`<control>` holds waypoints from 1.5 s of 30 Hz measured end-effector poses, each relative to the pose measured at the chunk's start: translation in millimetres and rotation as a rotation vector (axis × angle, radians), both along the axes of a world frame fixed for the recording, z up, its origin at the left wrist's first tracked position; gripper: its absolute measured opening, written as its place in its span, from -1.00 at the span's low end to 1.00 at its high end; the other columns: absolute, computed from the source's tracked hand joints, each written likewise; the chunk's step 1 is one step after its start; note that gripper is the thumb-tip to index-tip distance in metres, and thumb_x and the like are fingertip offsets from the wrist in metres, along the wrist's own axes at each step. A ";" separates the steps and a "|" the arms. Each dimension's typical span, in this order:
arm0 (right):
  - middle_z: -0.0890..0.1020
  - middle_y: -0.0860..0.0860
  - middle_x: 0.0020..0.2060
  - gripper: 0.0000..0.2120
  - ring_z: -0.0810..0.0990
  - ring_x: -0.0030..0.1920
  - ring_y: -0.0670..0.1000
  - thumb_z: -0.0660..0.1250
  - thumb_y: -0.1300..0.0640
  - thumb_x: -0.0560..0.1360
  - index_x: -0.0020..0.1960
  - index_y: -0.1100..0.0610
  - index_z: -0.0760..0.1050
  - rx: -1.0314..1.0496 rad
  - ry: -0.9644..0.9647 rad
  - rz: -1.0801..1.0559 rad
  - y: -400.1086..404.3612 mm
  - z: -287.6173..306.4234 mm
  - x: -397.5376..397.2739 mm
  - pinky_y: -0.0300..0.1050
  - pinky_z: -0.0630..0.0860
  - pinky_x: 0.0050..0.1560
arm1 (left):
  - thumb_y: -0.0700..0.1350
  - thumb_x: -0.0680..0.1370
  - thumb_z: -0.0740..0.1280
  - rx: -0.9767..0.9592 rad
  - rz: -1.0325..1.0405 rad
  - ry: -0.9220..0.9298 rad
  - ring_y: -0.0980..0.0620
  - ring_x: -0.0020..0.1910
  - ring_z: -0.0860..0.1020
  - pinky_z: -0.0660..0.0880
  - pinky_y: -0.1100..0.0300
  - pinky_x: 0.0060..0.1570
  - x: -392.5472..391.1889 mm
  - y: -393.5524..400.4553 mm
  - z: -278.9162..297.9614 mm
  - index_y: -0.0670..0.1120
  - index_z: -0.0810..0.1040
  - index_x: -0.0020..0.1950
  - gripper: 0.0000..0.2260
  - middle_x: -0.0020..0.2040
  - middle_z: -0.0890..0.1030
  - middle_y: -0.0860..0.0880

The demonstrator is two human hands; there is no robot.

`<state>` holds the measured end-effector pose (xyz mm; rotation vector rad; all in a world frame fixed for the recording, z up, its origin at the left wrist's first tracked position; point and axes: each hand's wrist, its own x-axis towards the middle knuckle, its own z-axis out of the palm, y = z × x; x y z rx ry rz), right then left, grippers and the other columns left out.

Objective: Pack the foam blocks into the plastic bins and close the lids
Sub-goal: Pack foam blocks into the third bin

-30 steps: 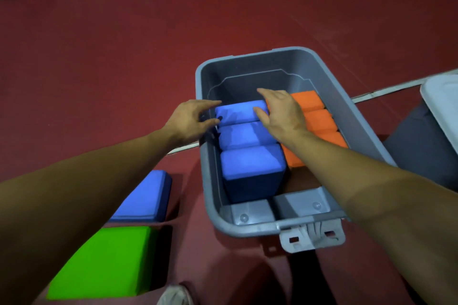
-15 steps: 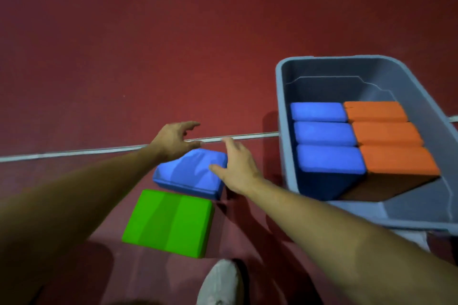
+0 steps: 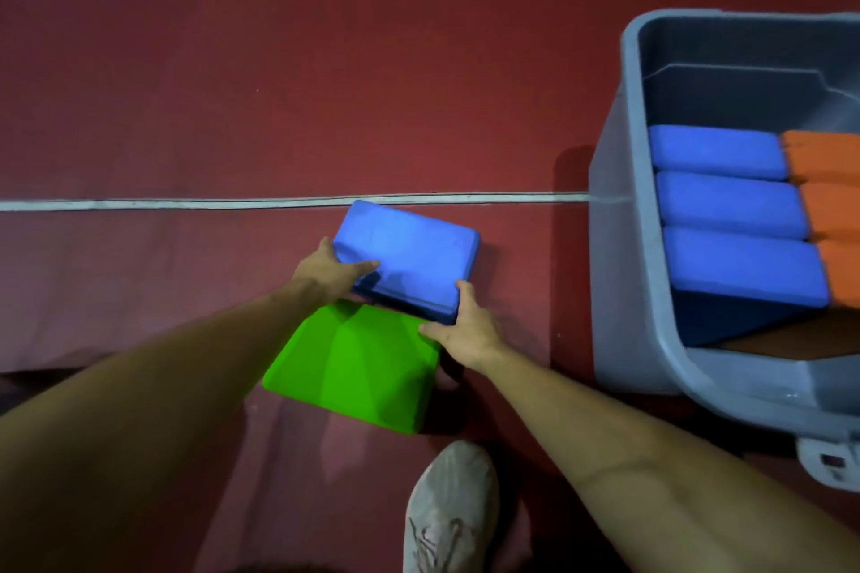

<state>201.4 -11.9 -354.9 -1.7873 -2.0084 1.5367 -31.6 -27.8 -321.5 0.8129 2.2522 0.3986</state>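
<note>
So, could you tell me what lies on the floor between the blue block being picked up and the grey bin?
Nothing: the head view shows only bare red floor and a white line between the blue block and the grey bin.

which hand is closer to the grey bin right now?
Right. The right hand grips the loose blue block at its corner toward the grey bin; the left hand holds the block's far side.
</note>
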 end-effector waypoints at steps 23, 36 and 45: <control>0.53 0.08 0.04 -0.10 0.56 -0.04 0.12 0.66 0.14 0.21 0.36 0.05 0.19 -0.153 0.138 -0.458 -51.6 -20.2 -11.8 -0.11 0.50 -0.04 | 0.09 0.22 0.52 0.225 0.414 -0.225 -0.15 -0.07 0.60 0.61 -0.11 -0.09 19.6 -7.6 15.1 0.18 0.33 -0.03 -0.53 0.01 0.62 -0.09; 0.62 0.12 0.00 -0.39 0.64 -0.06 0.12 0.63 0.16 0.22 0.12 -0.05 0.36 -0.237 0.409 -0.467 -58.2 -7.2 -22.4 0.01 0.61 -0.11 | -0.01 0.34 0.55 0.327 0.356 -0.129 -0.01 -0.21 0.50 0.44 0.14 -0.27 25.5 3.8 39.4 0.04 0.41 0.06 -0.59 0.02 0.60 -0.09; 0.61 0.03 -0.04 -0.30 0.62 -0.05 0.10 0.60 -0.14 -0.05 0.01 -0.26 0.36 0.090 0.369 -0.447 -39.3 34.8 16.3 0.15 0.58 -0.01 | -0.01 0.20 0.56 0.415 0.145 0.114 -0.20 -0.04 0.59 0.61 -0.10 -0.10 25.7 32.0 137.4 0.13 0.37 -0.02 -0.51 0.07 0.55 -0.14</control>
